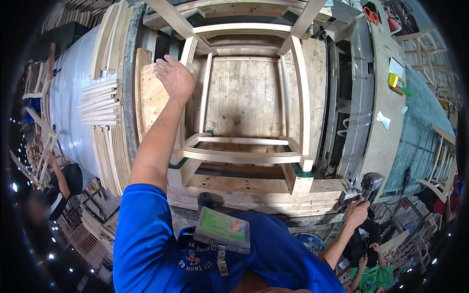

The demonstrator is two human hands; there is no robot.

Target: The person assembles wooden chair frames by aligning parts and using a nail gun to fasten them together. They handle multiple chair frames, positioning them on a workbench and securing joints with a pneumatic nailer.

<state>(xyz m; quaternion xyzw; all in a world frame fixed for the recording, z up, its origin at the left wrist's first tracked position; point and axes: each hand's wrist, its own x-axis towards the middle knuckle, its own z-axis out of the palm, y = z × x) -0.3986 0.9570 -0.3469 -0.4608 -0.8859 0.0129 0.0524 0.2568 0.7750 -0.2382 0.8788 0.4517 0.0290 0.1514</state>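
A pale wooden chair frame (250, 155) sits in a wooden jig (224, 184) in front of me, resting on corner blocks with green pads. My left hand (177, 80) is raised by the frame's left side, over a wooden board (152, 93). Its fingers are stretched out and it holds nothing. At the bench's lower right corner my right hand (357, 213) is closed at a small fitting beside a dark grey metal device (372, 184). What exactly its fingers grip is hidden.
Stacks of curved wooden slats (108, 156) and short strips (100, 102) lie on the left table. To the right, a bench (381, 122) bears orange-handled scissors (371, 15) and a yellow object (395, 83). Other people work at both lower sides, among chair frames.
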